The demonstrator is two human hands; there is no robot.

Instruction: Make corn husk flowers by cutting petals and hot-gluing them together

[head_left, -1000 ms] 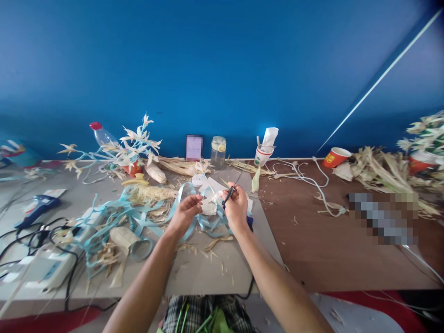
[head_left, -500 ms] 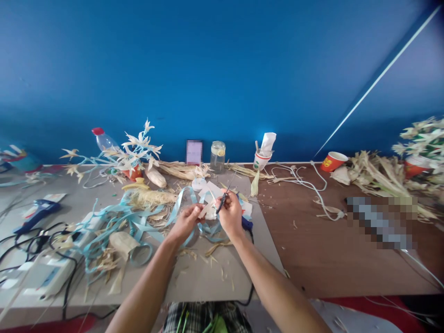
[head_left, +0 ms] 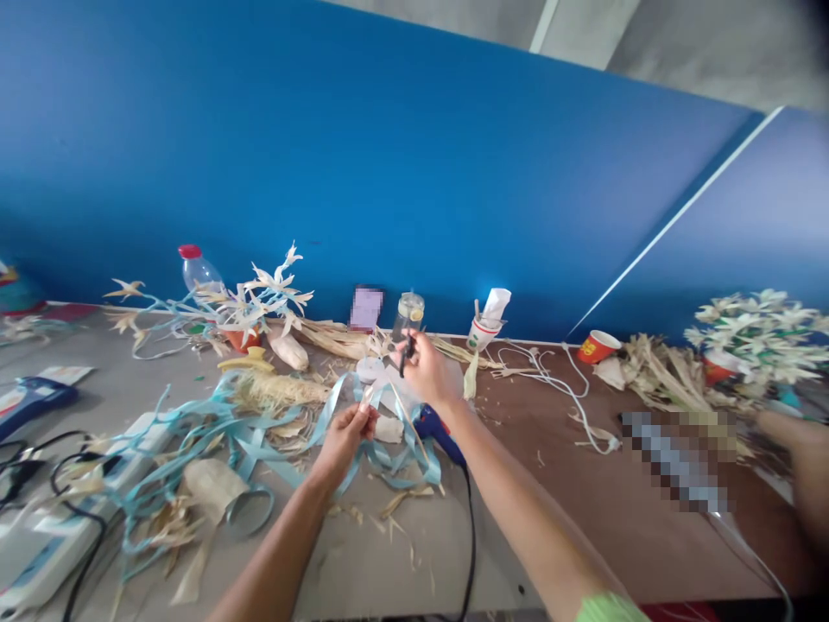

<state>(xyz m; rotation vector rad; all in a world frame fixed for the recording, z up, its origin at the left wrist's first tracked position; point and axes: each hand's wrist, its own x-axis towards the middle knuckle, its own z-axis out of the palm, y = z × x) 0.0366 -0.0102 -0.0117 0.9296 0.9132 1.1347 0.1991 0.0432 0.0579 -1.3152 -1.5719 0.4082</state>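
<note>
My left hand (head_left: 350,429) is closed in a pinch over the work surface, a small pale piece of corn husk (head_left: 368,396) sticking up from its fingertips. Black-handled scissors (head_left: 407,352) are in my right hand (head_left: 428,373), which is raised farther back and apart from the left; their blades are blurred. Beneath and around both hands lie light blue ribbon (head_left: 332,404) and husk scraps. A thin pale strip (head_left: 409,418) slants down between my hands. Just below my right wrist lies a blue glue gun (head_left: 440,436).
At back left stands a husk flower arrangement (head_left: 272,289) beside a bottle (head_left: 198,269). A power strip (head_left: 39,553) with black cables lies front left. Behind my hands are a glass jar (head_left: 410,309) and a white cup (head_left: 484,333). Another person's arm (head_left: 806,458) enters at right.
My right hand, with the scissors, has moved up and away from my left hand. The thin strip now shows between them. The view has tilted upward, and another person's arm has appeared at right.
</note>
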